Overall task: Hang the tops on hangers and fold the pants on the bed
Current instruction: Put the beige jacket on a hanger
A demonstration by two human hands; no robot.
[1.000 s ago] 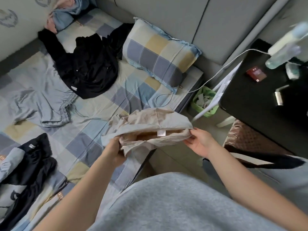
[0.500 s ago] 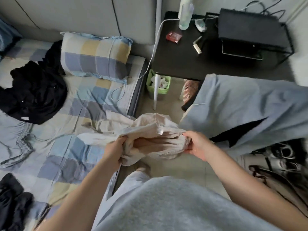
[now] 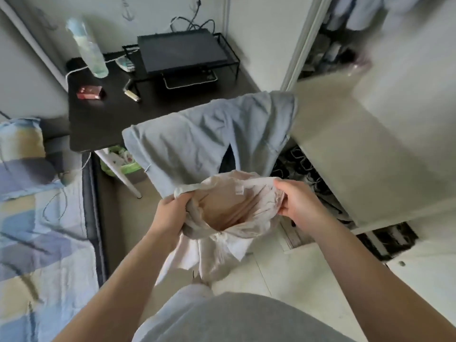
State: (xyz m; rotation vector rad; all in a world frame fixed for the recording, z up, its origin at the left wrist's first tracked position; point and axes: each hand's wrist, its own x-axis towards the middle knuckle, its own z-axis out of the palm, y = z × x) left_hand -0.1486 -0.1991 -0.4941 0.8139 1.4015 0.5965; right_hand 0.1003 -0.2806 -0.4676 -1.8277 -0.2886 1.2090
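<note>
left hand (image 3: pixel 170 213) – grip clenched on beige top (image 3: pixel 229 218), left edge | right hand (image 3: pixel 298 206) – grip pinches right edge | top hangs open between hands, above floor (image 3: pixel 283 275), beside bed (image 3: pixel 49 230)

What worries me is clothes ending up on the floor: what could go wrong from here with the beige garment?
1. The left hand and right hand hold only the bunched opening of the beige garment. Its loose lower part hangs toward the floor, so it may drag or get stepped on.
2. The blue garment is draped just beyond the hands; a careless swing could catch it and pull it down.
</note>
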